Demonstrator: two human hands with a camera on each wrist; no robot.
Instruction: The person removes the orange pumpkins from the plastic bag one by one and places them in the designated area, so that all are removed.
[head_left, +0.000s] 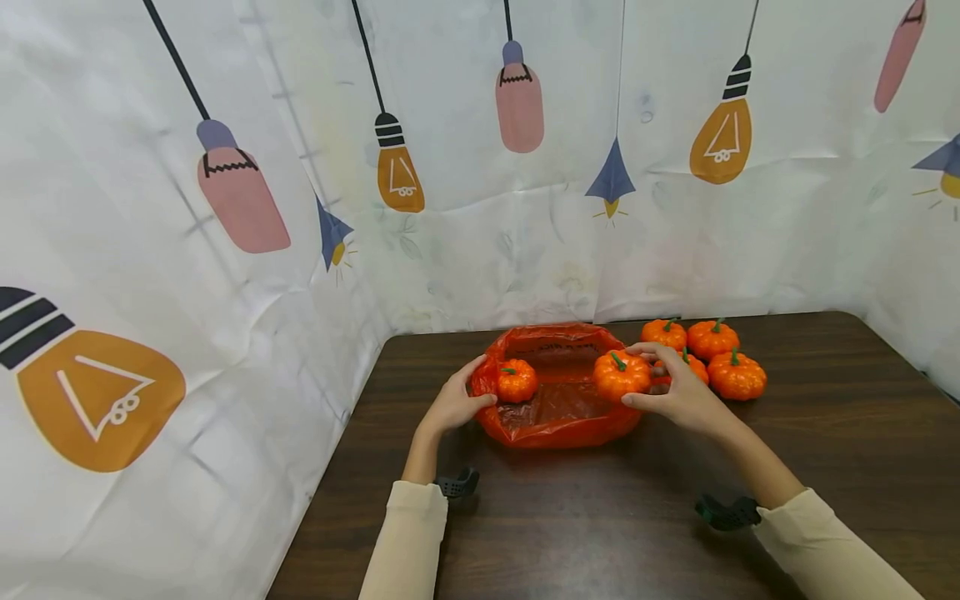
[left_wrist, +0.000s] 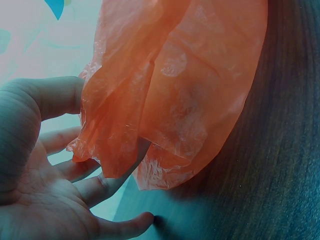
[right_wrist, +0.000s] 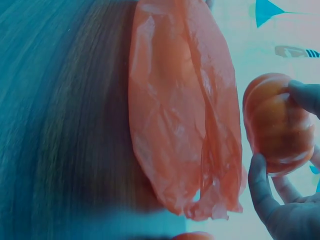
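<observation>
A red plastic bag point(head_left: 570, 433) lies with its mouth spread wide on the table. My left hand point(head_left: 455, 406) holds the bag's left rim, thumb on one side and fingers behind the plastic point(left_wrist: 175, 90). Inside, near that rim, sits a small orange pumpkin point(head_left: 517, 382). Over the right part of the mouth, my right hand point(head_left: 678, 390) grips another orange pumpkin point(head_left: 621, 377) with a green stem. In the right wrist view this pumpkin point(right_wrist: 277, 125) sits between thumb and fingertips, beside the bag's outer wall point(right_wrist: 170, 100).
Several more pumpkins point(head_left: 737, 375) are grouped on the dark wooden table point(head_left: 847, 417), just right of the bag and behind my right hand. A white cloth point(head_left: 480, 250) printed with lamps hangs behind the table and along its left side.
</observation>
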